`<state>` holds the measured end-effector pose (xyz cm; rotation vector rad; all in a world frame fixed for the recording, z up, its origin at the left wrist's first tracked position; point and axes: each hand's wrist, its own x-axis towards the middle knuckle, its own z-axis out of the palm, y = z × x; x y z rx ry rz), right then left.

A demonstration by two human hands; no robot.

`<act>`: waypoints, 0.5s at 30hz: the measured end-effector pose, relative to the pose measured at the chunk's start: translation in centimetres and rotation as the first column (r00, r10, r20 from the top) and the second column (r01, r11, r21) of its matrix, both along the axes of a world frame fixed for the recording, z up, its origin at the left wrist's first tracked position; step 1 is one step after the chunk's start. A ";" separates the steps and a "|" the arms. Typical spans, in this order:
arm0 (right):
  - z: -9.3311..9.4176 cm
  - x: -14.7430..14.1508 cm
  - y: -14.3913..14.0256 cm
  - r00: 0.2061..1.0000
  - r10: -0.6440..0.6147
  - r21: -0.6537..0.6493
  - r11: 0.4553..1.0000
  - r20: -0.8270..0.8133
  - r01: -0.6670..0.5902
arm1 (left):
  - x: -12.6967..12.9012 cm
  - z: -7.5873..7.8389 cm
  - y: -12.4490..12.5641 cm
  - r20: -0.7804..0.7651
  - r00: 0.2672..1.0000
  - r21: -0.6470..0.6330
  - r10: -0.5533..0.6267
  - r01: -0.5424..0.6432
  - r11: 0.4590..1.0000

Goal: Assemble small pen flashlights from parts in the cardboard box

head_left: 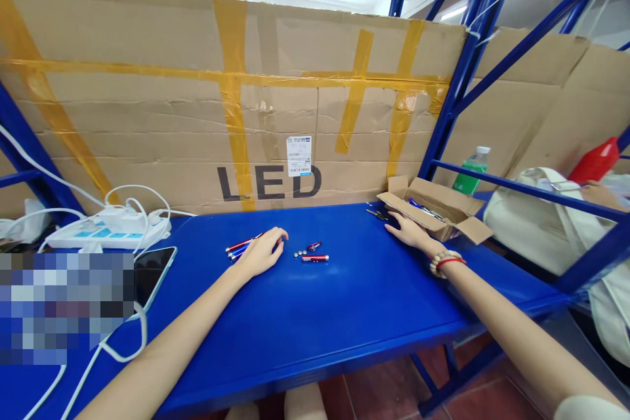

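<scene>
At frame centre, the left hand (260,252) rests with a released grip on slim red and blue metal pens (240,248) on the blue tabletop (344,302); the right hand (411,233), grip also released, lies flat beside the open brown cardboard box (438,210) at centre right.

Storeroom: blue racking (445,111), cardboard sheets (172,111)
</scene>
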<state>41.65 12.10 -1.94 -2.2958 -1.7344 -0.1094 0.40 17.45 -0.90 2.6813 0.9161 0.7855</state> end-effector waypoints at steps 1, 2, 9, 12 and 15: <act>0.1 0.1 0.4 1.000 -0.003 0.002 1.000 0.003 0.003 | 0.0 0.0 0.0 0.004 1.000 -0.002 -0.004 0.004 1.000; 0.2 0.2 0.7 1.000 -0.010 0.002 1.000 0.002 0.010 | 0.0 0.0 0.0 0.008 1.000 -0.003 -0.006 0.006 1.000; 1.1 -0.1 2.2 0.994 -0.110 -0.035 0.993 -0.019 0.109 | 0.1 0.0 0.1 -0.037 0.999 0.037 -0.034 0.036 0.999; 2.0 -2.5 3.0 0.998 -0.069 -0.050 0.996 -0.005 0.068 | 0.1 0.0 0.1 -0.060 0.998 0.057 -0.033 0.037 0.998; 3.0 -6.9 3.7 0.993 0.113 -0.040 0.993 -0.021 -0.114 | 0.1 0.1 0.1 -0.075 0.997 0.065 -0.027 0.032 0.997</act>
